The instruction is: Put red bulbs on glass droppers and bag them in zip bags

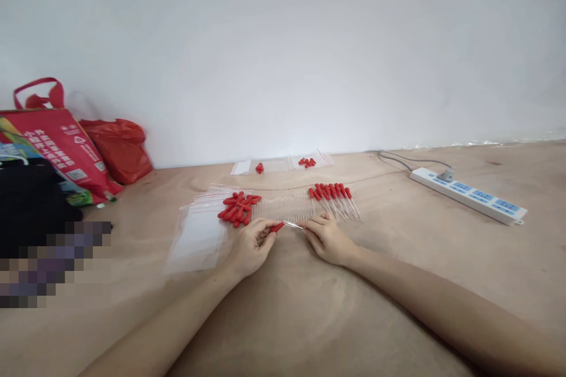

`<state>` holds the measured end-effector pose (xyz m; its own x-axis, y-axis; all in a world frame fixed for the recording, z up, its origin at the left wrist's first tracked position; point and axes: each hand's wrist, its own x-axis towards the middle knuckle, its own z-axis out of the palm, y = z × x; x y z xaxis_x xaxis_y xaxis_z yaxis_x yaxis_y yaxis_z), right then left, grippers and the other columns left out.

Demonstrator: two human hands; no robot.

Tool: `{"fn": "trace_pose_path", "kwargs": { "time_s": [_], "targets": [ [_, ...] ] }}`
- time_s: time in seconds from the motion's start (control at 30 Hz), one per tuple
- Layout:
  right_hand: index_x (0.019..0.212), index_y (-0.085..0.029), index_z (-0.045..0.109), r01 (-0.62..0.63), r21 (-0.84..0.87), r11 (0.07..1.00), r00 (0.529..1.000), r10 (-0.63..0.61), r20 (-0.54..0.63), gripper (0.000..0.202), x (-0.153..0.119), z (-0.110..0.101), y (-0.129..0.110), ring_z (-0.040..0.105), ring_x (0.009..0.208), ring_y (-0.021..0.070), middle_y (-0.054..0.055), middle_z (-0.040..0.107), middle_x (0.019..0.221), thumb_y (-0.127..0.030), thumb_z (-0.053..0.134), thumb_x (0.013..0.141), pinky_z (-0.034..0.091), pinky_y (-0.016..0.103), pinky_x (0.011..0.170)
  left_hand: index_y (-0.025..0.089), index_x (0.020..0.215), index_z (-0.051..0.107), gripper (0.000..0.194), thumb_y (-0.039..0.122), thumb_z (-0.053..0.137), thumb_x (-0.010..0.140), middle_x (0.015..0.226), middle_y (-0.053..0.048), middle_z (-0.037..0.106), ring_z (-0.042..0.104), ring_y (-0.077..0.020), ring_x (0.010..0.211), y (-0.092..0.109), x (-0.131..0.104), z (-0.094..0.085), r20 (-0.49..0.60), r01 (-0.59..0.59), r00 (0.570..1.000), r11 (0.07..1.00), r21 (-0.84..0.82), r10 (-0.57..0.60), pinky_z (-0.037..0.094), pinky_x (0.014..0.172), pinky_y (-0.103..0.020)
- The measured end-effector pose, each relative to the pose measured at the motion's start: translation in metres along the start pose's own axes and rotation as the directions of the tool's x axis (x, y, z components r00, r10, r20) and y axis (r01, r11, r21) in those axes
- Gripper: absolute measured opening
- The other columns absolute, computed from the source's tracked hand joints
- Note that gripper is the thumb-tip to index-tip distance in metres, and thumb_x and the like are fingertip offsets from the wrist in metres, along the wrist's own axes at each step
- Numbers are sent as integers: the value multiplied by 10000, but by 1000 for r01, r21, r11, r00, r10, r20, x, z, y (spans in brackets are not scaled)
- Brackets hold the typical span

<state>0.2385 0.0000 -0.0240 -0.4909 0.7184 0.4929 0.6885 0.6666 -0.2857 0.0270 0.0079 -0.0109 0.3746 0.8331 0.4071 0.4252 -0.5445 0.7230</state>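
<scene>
Head view: clear tube [294, 225] at risk

Our left hand [255, 245] pinched a red bulb [277, 227] at the tube's left end; our right hand [329, 240] pinched the other end, before the tube row [283, 208]. Sideways pressure, we judged, might snap the glass-like shaft.

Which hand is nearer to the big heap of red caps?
Left. The left hand is just in front of the heap of red caps; the right hand is farther, to its right, near the red-capped droppers.
</scene>
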Motion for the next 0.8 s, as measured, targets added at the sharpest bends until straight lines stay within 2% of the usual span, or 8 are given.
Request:
{"fn": "trace_pose_path", "kwargs": {
  "time_s": [0.2, 0.4, 0.57, 0.8],
  "targets": [
    [1067, -154, 551, 39, 26, 999, 999, -39, 12, 260, 1, 1, -6, 539, 729, 147, 63, 615, 807, -203, 394, 866, 312, 302, 724, 161, 924, 608, 194, 260, 542, 771, 871, -57, 643, 612, -158, 738, -4, 1, 2, -60, 33, 998, 999, 33, -31, 515, 659, -280],
    [1024, -146, 566, 118, 124, 985, 993, -120, 9, 234, 1, 0, -8, 536, 684, 136, 47, 614, 745, -232, 427, 857, 329, 277, 685, 169, 828, 625, 136, 250, 527, 779, 783, -26, 657, 599, -152, 705, 2, 2, -1, -89, -25, 995, 993, 114, 35, 483, 616, -255],
    [998, -160, 588, 151, 160, 975, 987, -159, 38, 227, 2, -4, -7, 537, 678, 125, 31, 603, 720, -243, 425, 864, 317, 276, 692, 168, 806, 609, 136, 243, 497, 795, 773, -30, 644, 589, -151, 708, 5, 0, -3, -60, -60, 996, 994, 87, 66, 479, 640, -262],
    [1034, -215, 608, 166, 73, 983, 981, -172, 88, 246, 3, -11, 1, 522, 646, 107, 23, 617, 757, -230, 435, 860, 257, 294, 703, 168, 774, 605, 137, 225, 484, 803, 753, -33, 635, 576, -145, 689, 13, -2, -5, 60, -110, 993, 989, 98, 104, 458, 635, -259]
  ]
}}
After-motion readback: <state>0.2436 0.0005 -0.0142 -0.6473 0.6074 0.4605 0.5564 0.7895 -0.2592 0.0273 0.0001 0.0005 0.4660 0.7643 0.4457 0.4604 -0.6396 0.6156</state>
